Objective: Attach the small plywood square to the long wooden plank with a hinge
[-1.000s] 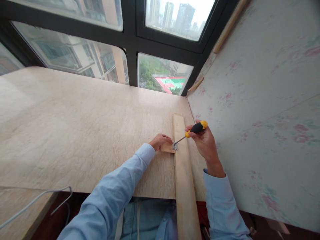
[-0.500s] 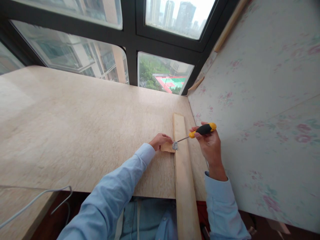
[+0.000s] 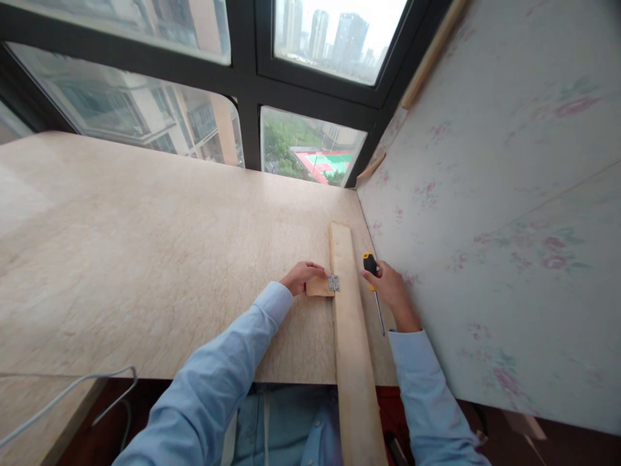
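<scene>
A long pale wooden board [image 3: 353,343] lies on the stone sill, its near end sticking out past the front edge. Against its left side sits a small wooden block [image 3: 317,287], and a silver metal hinge [image 3: 334,283] spans the two. My left hand [image 3: 303,278] grips the small block, fingers over its top, close to the hinge. To the right of the board, my right hand [image 3: 392,290] is closed round a yellow and black screwdriver [image 3: 370,264]. Its shaft points down toward me, with the tip apart from the hinge.
The beige stone sill [image 3: 145,259] stretches left under dark-framed windows [image 3: 247,97]. A flower-patterned wall [image 3: 524,207] stands close on the right. At the lower left a white cable [image 3: 63,391] hangs over the sill's edge.
The screwdriver's tip has left the hinge. My right hand has moved slightly left and down, turning the screwdriver so its shaft points toward me. My left hand still holds the block.
</scene>
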Tool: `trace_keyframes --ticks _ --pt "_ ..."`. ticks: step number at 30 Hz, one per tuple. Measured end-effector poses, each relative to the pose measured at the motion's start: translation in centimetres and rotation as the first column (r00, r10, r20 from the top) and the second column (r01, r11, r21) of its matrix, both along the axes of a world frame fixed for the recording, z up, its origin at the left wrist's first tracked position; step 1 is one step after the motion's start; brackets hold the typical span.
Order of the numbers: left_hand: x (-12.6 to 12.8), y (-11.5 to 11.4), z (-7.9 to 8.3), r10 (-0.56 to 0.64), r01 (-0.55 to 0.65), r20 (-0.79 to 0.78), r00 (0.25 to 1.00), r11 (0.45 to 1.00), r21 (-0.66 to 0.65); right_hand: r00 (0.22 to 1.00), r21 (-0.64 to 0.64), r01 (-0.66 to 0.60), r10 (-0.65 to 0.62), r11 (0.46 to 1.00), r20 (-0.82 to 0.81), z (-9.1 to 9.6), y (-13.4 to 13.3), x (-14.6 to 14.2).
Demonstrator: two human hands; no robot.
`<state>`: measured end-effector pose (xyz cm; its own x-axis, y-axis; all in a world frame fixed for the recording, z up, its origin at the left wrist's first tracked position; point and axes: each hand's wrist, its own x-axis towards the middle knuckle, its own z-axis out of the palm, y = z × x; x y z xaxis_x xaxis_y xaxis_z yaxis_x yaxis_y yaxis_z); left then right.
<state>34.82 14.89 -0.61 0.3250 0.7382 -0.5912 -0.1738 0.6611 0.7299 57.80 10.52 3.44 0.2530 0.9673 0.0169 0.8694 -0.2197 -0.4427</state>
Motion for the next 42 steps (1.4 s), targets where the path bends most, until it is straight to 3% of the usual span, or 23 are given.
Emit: trace_keyframes --ticks 4,10,14,17,19,20,22,24,25,26,28,31,36,39,42 --pt "-0.4 -0.2 0.0 0.031 -0.031 0.032 0.999 1.0 0.006 0.987 -0.145 0.033 -0.01 0.989 0.159 -1.7 0.1 0.4" --pt "-1.8 -1.5 0.2 0.176 -0.178 0.041 0.984 0.983 0.037 0.978 -0.121 0.029 -0.003 0.992 0.211 -2.5 -0.2 0.8" --pt "-2.4 -3.1 1.6 0.318 -0.329 0.143 0.937 0.942 0.062 0.971 -0.102 0.017 0.008 0.995 0.238 -2.9 -0.6 0.8" --pt "-1.3 -4.8 3.5 0.298 -0.343 0.215 0.93 0.914 0.216 0.971 -0.086 -0.003 0.023 0.996 0.237 -3.2 -1.2 0.9" --pt "0.0 -6.1 4.6 0.192 -0.209 0.083 0.978 0.87 0.447 0.972 -0.075 -0.021 0.038 0.997 0.232 -3.3 -1.6 0.9" --pt "0.8 -6.9 4.9 0.129 -0.084 -0.035 0.991 0.805 0.588 0.972 -0.069 -0.03 0.046 0.997 0.229 -3.4 -1.8 1.0" --pt "2.4 -8.4 5.1 0.046 0.238 -0.315 0.948 0.556 0.796 0.973 -0.056 -0.047 0.058 0.997 0.223 -3.5 -2.1 1.2" --pt "3.8 -9.7 4.5 0.077 0.501 -0.548 0.833 0.317 0.806 0.974 -0.041 -0.061 0.069 0.997 0.217 -3.6 -2.4 1.4" --pt "4.3 -10.2 3.9 0.112 0.602 -0.633 0.766 0.223 0.767 0.974 -0.036 -0.068 0.075 0.997 0.214 -3.6 -2.5 1.5" --pt "4.7 -10.7 3.3 0.151 0.681 -0.7 0.698 0.159 0.714 0.974 -0.029 -0.076 0.08 0.997 0.211 -3.7 -2.6 1.7" --pt "5.3 -11.3 2.0 0.227 0.778 -0.772 0.593 0.085 0.623 0.976 0.0 -0.093 0.092 0.996 0.199 -4.0 -2.8 2.0" --pt "5.6 -11.5 0.6 0.308 0.81 -0.78 0.545 0.044 0.584 0.98 0.063 -0.106 0.093 0.992 0.177 -4.4 -3.1 2.2" --pt "4.9 -11.6 0.5 0.303 0.782 -0.751 0.587 0.027 0.622 0.983 0.219 -0.161 0.137 0.962 0.119 -4.4 -4.1 1.4" --pt "3.9 -12.3 1.0 0.252 0.756 -0.745 0.618 0.069 0.651 0.979 0.294 -0.205 0.19 0.934 0.081 -4.4 -4.6 0.9" --pt "2.9 -13.6 1.3 0.221 0.705 -0.726 0.651 0.179 0.686 0.981 0.266 -0.193 0.185 0.945 0.055 -4.6 -5.1 0.8"
